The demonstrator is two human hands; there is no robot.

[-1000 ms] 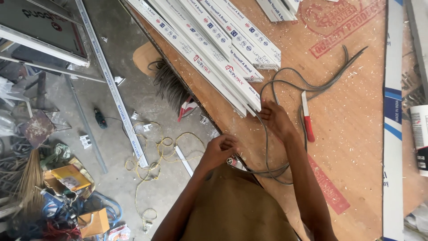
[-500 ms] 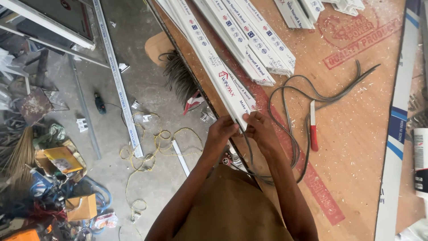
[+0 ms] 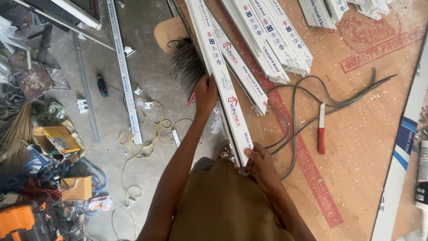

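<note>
A long white plastic profile strip with printed film lies along the left edge of a plywood bench. My left hand grips the strip partway up, on its outer side. My right hand holds the strip's near end close to my body. Grey rubber gasket cord loops over the bench just right of my right hand.
More white profiles are stacked at the bench's far side. A red-handled knife lies beside the cord. On the floor at left are a long white strip, yellow cable, a broom, boxes and tools.
My left hand has slid up the strip away from my body. The right hand stays at the near end. The strip has been pulled off the stack toward the bench edge.
</note>
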